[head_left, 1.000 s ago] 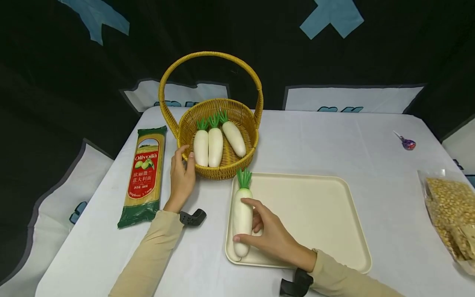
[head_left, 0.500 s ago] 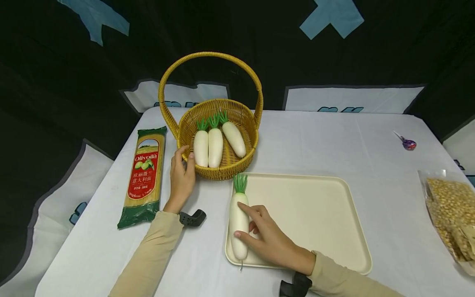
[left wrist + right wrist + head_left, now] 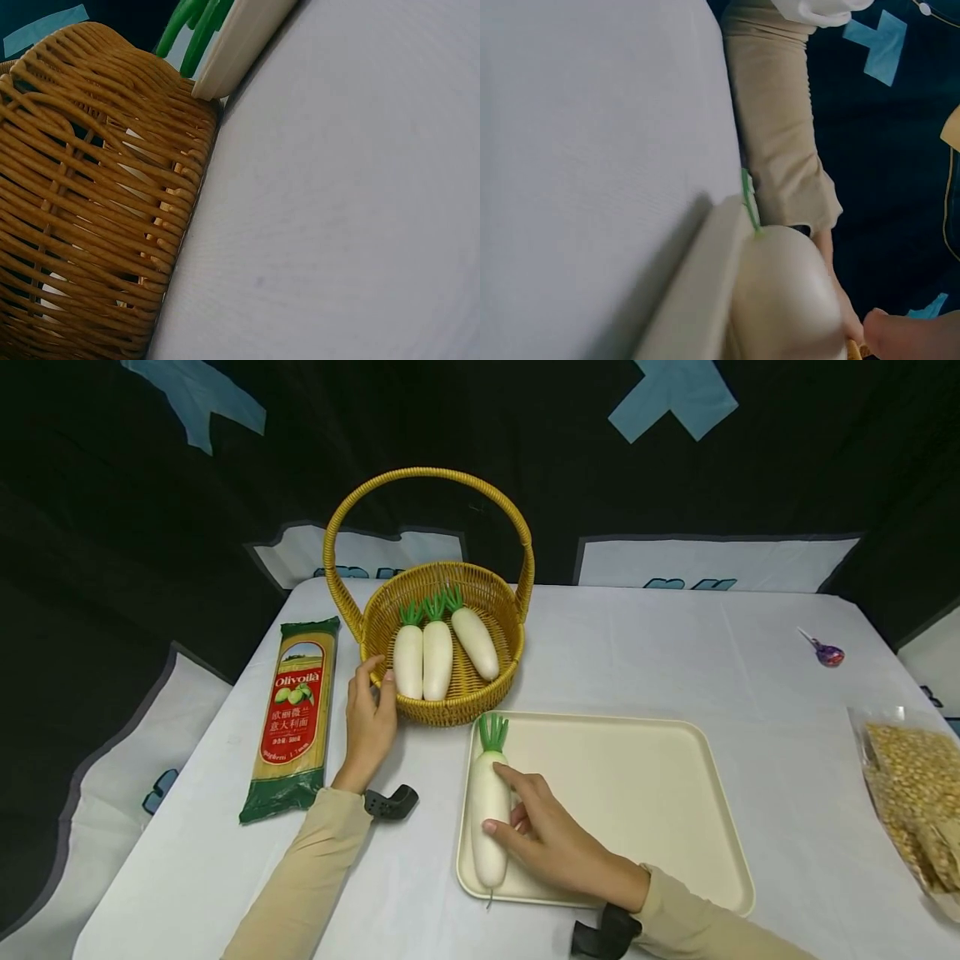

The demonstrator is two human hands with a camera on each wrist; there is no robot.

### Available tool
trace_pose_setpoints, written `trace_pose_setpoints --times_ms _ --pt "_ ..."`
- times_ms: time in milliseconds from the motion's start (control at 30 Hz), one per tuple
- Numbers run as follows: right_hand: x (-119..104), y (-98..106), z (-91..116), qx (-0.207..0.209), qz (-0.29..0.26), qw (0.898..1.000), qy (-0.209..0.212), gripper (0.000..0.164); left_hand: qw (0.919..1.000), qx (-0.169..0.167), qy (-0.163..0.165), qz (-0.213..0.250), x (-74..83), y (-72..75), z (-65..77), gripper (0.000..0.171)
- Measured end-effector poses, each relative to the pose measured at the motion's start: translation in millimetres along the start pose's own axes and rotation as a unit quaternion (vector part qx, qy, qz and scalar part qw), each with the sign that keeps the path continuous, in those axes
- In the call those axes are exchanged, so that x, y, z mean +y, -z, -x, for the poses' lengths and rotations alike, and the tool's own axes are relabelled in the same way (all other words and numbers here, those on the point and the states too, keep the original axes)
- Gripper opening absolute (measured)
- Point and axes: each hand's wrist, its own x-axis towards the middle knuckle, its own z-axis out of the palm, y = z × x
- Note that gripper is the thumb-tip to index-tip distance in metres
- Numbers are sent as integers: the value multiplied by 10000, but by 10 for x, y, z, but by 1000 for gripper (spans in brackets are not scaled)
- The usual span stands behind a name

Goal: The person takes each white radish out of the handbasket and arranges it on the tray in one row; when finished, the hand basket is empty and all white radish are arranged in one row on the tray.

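Observation:
My left hand [image 3: 370, 731] is at the near left rim of a yellow wicker basket [image 3: 450, 712], its fingertips and thumb curled at the edge. Inside the basket lie three white radishes [image 3: 437, 662] with green tops. Another white radish [image 3: 490, 797] lies lengthwise along the left side of a cream tray [image 3: 622, 793], its thin root tip reaching over the near rim. My right hand [image 3: 555, 839] is over its right side, index fingertip and thumb overlapping it. In the right wrist view a gap shows between the thumb [image 3: 907, 334] and the radish [image 3: 787, 292]. The left wrist view shows only the basket's woven side [image 3: 105, 187], without the hand.
A pack of spaghetti [image 3: 296, 718] lies left of the basket. A wrapped lollipop [image 3: 828, 654] is at the far right, with a clear bag of corn kernels [image 3: 911, 785] nearer. The basket's tall arched handle [image 3: 427, 473] rises above it. A dark cloth [image 3: 675, 485] hangs behind the table.
The fourth radish has shifted slightly on the tray, first left and then back right. My right thumb has moved from across it to its right edge. My left hand has stayed at the basket.

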Motion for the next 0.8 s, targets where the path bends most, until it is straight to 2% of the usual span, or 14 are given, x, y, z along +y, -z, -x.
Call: trace_pose_setpoints --times_ms 233,500,700,800 --pt "14 79 -11 -358 -28 9993 -61 66 10000 9 2 -10 2 -1 3 44" --pt "-20 105 -6 -443 -192 9983 -318 71 10000 -6 1 0 -15 -3 -1 45" --pt "17 175 -53 -280 -161 9992 -255 70 10000 24 24 7 0 -3 -1 43" --pt "70 253 -129 -56 -574 9975 -398 62 10000 23 23 8 3 0 2 43"
